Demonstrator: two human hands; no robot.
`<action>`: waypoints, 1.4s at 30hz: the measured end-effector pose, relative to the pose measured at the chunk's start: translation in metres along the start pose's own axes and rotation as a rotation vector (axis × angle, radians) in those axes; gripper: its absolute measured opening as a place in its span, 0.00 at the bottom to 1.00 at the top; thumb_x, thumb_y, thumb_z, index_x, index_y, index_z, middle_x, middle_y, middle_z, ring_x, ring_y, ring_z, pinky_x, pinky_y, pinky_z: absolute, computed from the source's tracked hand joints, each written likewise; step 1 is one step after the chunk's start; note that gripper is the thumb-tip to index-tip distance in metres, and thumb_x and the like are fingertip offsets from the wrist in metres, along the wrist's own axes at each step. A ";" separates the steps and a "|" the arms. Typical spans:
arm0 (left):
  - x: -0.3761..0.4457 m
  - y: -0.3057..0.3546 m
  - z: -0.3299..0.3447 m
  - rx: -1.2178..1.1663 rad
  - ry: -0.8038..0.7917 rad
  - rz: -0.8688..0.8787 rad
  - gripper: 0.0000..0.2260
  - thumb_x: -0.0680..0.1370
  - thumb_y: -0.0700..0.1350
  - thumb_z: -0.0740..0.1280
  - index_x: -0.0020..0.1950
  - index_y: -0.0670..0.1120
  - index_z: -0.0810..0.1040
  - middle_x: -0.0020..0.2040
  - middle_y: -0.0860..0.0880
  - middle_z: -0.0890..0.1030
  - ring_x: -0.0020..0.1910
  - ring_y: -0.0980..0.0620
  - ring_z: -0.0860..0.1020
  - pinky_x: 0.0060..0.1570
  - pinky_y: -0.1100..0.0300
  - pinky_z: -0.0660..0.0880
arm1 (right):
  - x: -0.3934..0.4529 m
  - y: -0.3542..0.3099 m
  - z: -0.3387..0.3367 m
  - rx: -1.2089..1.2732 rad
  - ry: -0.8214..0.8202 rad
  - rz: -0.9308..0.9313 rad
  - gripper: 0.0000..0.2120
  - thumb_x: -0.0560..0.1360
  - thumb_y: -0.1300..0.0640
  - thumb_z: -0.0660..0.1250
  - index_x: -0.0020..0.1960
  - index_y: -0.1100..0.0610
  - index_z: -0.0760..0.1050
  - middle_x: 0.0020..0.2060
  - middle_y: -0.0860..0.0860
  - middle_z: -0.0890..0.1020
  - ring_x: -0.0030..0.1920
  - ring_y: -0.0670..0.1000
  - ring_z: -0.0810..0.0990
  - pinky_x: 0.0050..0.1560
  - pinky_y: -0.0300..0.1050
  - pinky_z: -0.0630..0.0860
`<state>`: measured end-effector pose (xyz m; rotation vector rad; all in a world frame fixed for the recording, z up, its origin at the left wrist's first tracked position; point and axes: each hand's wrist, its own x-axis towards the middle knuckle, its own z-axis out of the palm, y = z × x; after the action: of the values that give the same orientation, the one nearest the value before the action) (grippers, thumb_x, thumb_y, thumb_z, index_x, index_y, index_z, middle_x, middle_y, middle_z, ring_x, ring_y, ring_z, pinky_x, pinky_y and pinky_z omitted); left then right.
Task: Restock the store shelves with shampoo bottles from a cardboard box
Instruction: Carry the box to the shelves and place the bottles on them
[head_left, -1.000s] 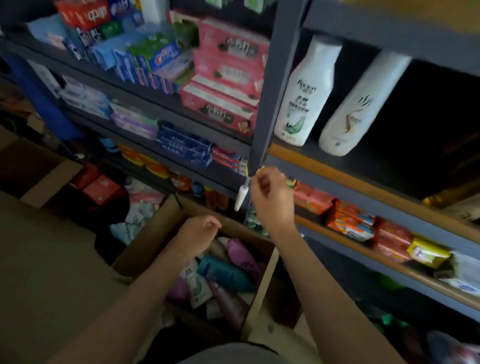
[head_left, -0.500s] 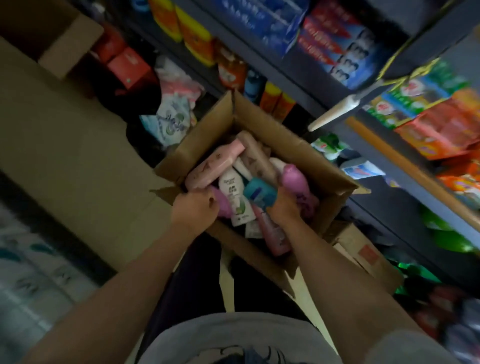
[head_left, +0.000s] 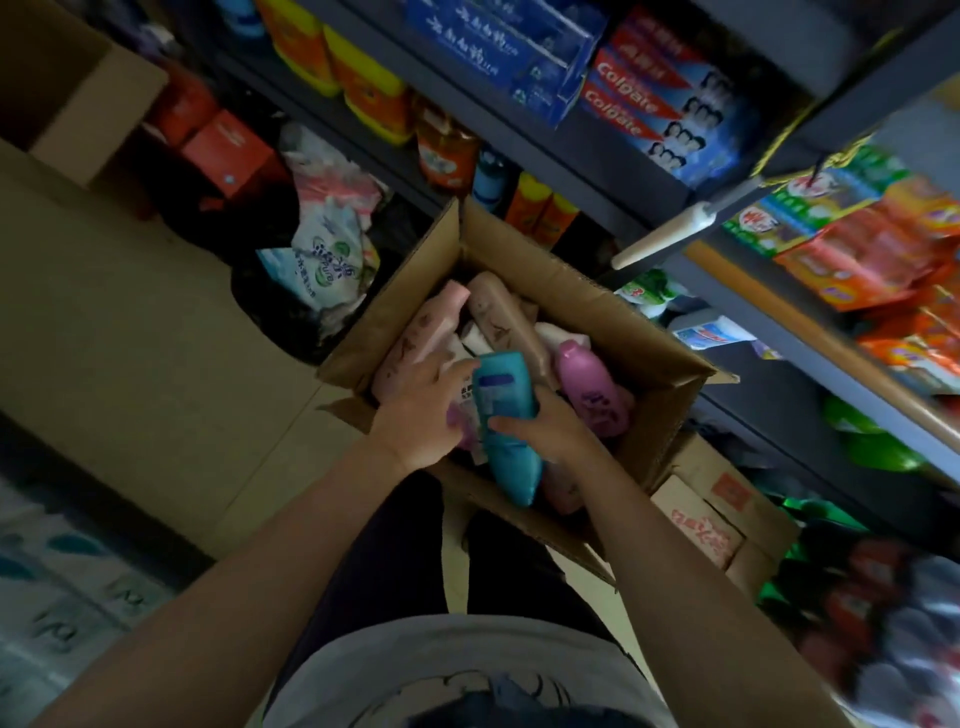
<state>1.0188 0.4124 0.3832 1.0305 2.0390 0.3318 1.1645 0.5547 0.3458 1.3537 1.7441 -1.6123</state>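
An open cardboard box stands on the floor below the shelves, filled with several shampoo bottles lying flat: pink, brown, purple-pink. Over the box I hold a teal shampoo bottle with both hands. My right hand grips its right side with the thumb across the front. My left hand is at its left side, fingers touching the bottle near the cap end. More bottles lie hidden under my hands.
Dark metal shelves run along the top and right, stocked with Colgate toothpaste boxes, orange bottles and soap packs. A white handle sticks out from the shelf post. Plastic bags and other cartons lie beside the box.
My view dropped from the shelf to the box. Both hands went down into it, and the teal bottle has come up out of the pile into my hands.
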 end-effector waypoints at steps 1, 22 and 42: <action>0.002 0.003 -0.005 0.073 -0.002 0.082 0.38 0.75 0.44 0.70 0.79 0.59 0.55 0.80 0.50 0.53 0.79 0.48 0.53 0.73 0.52 0.61 | -0.009 -0.013 -0.007 0.079 -0.024 -0.020 0.21 0.69 0.48 0.77 0.58 0.51 0.75 0.50 0.48 0.84 0.47 0.46 0.84 0.51 0.47 0.81; -0.067 0.256 -0.115 -0.950 0.231 0.339 0.13 0.74 0.56 0.68 0.55 0.52 0.80 0.45 0.50 0.86 0.43 0.53 0.85 0.40 0.61 0.79 | -0.232 -0.111 -0.172 0.308 0.140 -0.738 0.19 0.74 0.38 0.67 0.58 0.49 0.78 0.47 0.45 0.85 0.47 0.43 0.84 0.46 0.38 0.78; -0.081 0.455 -0.114 -0.507 0.322 0.663 0.16 0.81 0.51 0.66 0.68 0.62 0.71 0.64 0.56 0.78 0.58 0.62 0.78 0.61 0.57 0.77 | -0.330 -0.066 -0.333 0.150 0.798 -1.037 0.23 0.69 0.54 0.78 0.62 0.51 0.76 0.50 0.42 0.81 0.51 0.40 0.80 0.51 0.37 0.77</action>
<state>1.2108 0.6514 0.7474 1.3487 1.6700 1.3545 1.3591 0.7464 0.7328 1.3213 3.2446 -1.7782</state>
